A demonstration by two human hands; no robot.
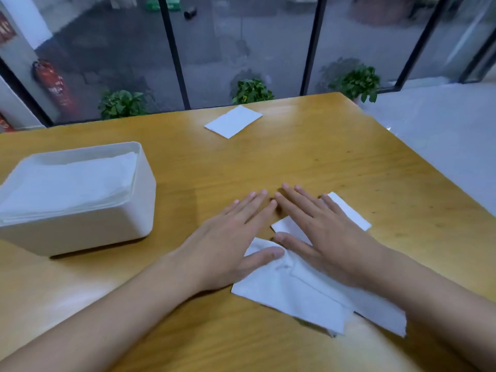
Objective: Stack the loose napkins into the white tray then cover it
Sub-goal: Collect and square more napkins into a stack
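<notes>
White napkins (pixel 308 294) lie under your flat, spread hands: left hand (pixel 228 237), right hand (pixel 324 232). Neither grips anything. Your white tray (pixel 112 218) sits left on the counter (pixel 295 157).

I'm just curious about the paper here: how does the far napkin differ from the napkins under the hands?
The far napkin lies alone, flat and untouched near the table's far edge; the near napkins overlap, slightly crumpled. The far napkin is uncovered; the near napkins lie partly under the left hand and right hand. All are white and outside the tray.
</notes>
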